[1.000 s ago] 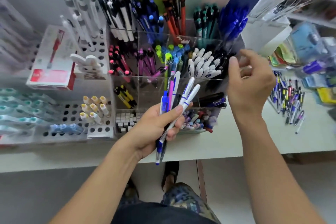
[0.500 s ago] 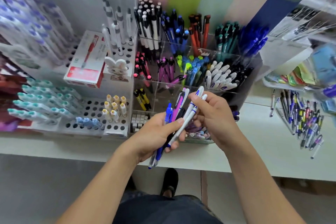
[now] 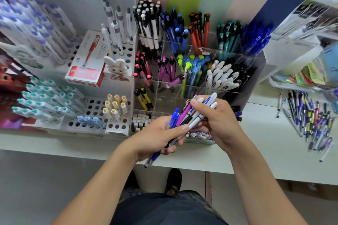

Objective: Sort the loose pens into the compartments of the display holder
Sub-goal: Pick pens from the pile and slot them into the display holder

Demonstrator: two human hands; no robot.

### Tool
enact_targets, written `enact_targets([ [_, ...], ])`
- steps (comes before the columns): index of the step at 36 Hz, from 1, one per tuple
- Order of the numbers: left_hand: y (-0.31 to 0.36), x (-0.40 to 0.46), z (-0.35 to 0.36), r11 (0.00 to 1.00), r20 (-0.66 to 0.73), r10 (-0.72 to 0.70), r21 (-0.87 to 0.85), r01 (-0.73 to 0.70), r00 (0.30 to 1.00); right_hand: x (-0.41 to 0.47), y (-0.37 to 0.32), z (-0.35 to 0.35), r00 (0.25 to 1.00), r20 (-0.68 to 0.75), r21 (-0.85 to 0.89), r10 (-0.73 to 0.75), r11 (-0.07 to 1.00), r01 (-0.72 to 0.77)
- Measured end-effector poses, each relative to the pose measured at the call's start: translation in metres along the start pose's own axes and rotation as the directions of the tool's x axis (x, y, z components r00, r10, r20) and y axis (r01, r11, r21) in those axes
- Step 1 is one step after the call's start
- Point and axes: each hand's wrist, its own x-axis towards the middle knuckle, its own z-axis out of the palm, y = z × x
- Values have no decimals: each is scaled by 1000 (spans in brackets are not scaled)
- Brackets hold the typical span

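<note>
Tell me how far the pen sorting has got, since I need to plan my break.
Done: many compartments of the display holder already hold grouped pens, such as the white pens. In hand: the left hand grips a mixed bunch of pens, and the right hand is picking among their tops. Left: that bunch, plus a sizeable loose pile on the counter to the right. Roughly midway at best.

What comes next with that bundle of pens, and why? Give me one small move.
Probably draw one white pen out of the bundle with the right hand, then carry it to the compartment of white pens just behind. The right hand's fingers already pinch the white pens' upper ends, while the left hand grips the mixed bundle, and that compartment holds matching pens.
</note>
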Motion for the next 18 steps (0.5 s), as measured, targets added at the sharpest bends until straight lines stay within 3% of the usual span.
enact_targets([
  [6, -4, 1, 2, 991, 1, -36, -129, 35, 999, 2, 2, 2, 998, -21, 104, 62, 993, -60],
  [13, -10, 2, 5, 966, -5, -34, -257, 32, 999, 3, 5, 6, 999, -38, 140, 36, 990, -30],
  [18, -17, 3, 6, 982, -125, -11, -189, -13, 992, 3, 8, 4, 990, -139, 84, 25, 996, -14],
])
